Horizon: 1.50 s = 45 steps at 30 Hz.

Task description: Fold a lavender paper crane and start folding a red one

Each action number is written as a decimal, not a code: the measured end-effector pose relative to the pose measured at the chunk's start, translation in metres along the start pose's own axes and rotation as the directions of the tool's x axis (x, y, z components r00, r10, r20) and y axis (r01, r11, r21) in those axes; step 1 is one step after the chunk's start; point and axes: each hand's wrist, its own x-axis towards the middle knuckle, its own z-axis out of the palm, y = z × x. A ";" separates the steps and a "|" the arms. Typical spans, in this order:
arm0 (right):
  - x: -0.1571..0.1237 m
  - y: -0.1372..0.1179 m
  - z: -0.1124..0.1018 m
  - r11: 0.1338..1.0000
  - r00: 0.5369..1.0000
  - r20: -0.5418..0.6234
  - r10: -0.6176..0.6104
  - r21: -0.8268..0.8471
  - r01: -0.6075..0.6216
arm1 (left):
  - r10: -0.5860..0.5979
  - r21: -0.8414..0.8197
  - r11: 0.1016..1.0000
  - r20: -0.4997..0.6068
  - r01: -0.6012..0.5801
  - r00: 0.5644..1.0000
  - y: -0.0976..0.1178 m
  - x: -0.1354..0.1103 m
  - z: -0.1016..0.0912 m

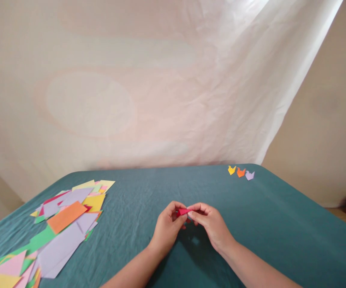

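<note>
A small folded red paper piece (184, 211) is held just above the teal tablecloth (269, 224), near the table's middle. My left hand (168, 227) pinches its left end with thumb and fingers closed. My right hand (210, 226) pinches its right end, fingers curled together. Both forearms come in from the bottom edge.
A loose pile of coloured paper sheets (61, 224) lies at the left of the table. Three small folded paper figures, yellow (231, 170), orange (240, 172) and lilac (249, 175), stand at the far right edge. A white sheet (149, 88) hangs behind the table.
</note>
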 end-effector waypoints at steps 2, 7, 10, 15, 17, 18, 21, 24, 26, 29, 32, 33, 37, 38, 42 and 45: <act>0.000 -0.001 0.000 1.000 1.000 -0.010 -0.004 -0.015 0.003 | 0.019 -0.017 1.000 -0.009 -0.019 1.000 0.000 0.000 0.001; -0.001 -0.001 0.003 0.996 0.999 -0.026 0.031 0.085 -0.029 | -0.054 -0.171 0.983 0.039 0.060 0.998 0.002 0.000 0.001; -0.002 0.000 0.003 0.992 0.999 -0.025 0.036 0.119 -0.033 | -0.113 -0.257 0.959 0.045 0.121 0.993 0.002 0.000 0.000; -0.001 0.001 0.004 0.990 0.999 -0.021 0.037 0.134 -0.034 | -0.126 -0.292 0.947 0.038 0.131 0.991 0.000 0.000 0.001; -0.001 0.002 0.004 0.989 0.999 -0.017 0.037 0.145 -0.034 | -0.113 -0.254 0.960 0.029 0.117 0.993 -0.001 0.000 0.001; -0.001 0.002 0.004 0.989 0.999 -0.018 0.037 0.144 -0.034 | -0.108 -0.231 0.966 0.031 0.113 0.994 -0.001 0.000 0.001; 0.000 0.002 0.001 0.996 0.999 -0.036 0.033 0.088 -0.030 | -0.110 -0.179 0.976 0.067 0.120 0.992 0.002 0.000 -0.001; 0.001 -0.001 -0.002 0.999 0.998 -0.055 -0.006 -0.038 0.004 | -0.135 -0.171 0.973 0.127 0.156 0.983 0.007 -0.001 -0.004; 0.001 -0.004 -0.004 0.989 0.997 -0.044 -0.056 -0.143 0.049 | -0.171 -0.178 0.964 0.154 0.197 0.973 0.009 -0.001 -0.005; 0.000 -0.010 -0.005 0.954 0.992 0.005 -0.129 -0.273 0.125 | -0.226 -0.151 0.957 0.145 0.247 0.963 0.010 0.000 -0.005; -0.002 -0.013 -0.005 0.921 0.984 0.045 -0.174 -0.346 0.179 | -0.234 -0.131 0.959 0.127 0.250 0.964 0.009 -0.001 -0.001; -0.002 -0.014 -0.005 0.913 0.982 0.049 -0.185 -0.362 0.190 | -0.234 -0.133 0.959 0.127 0.250 0.964 0.009 -0.001 0.000; -0.003 -0.015 -0.005 0.877 0.969 0.062 -0.237 -0.415 0.241 | -0.241 -0.138 0.956 0.132 0.259 0.962 0.010 -0.003 0.002; -0.003 -0.015 -0.005 0.866 0.965 0.067 -0.253 -0.429 0.257 | -0.244 -0.141 0.955 0.132 0.262 0.961 0.010 -0.003 0.002; -0.003 -0.016 -0.005 0.851 0.958 0.083 -0.275 -0.442 0.283 | -0.257 -0.153 0.946 0.174 0.284 0.951 0.010 -0.003 -0.001; -0.002 -0.015 -0.005 0.854 0.960 0.080 -0.269 -0.441 0.276 | -0.252 -0.123 0.953 0.194 0.279 0.948 0.007 -0.002 -0.003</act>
